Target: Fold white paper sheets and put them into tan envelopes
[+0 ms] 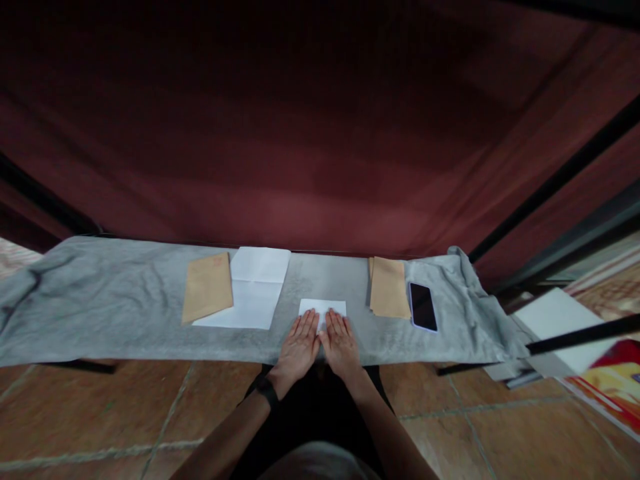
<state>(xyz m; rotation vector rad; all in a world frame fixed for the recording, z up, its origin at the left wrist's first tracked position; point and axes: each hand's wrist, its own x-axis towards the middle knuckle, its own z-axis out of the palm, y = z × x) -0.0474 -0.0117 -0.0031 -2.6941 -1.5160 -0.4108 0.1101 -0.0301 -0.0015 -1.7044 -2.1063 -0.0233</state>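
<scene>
A small white folded paper (323, 305) lies on the grey cloth close to the front edge. My left hand (300, 343) rests flat on its left part, fingers stretched out. On its right part lies my right hand (340, 341), also flat, the thumbs nearly meeting. Left of my hands is a larger white sheet (255, 293) with a crease across it, partly under a brown envelope (207, 287). Several brown envelopes (390, 288) seem to be stacked to the right of my hands.
A phone (423, 307) with a pale case lies beside the right envelopes. Grey cloth (125, 293) covers the narrow table. Behind it hangs a dark red surface (320, 167). White boards (560, 320) and a colourful printed item (615, 380) are at the lower right.
</scene>
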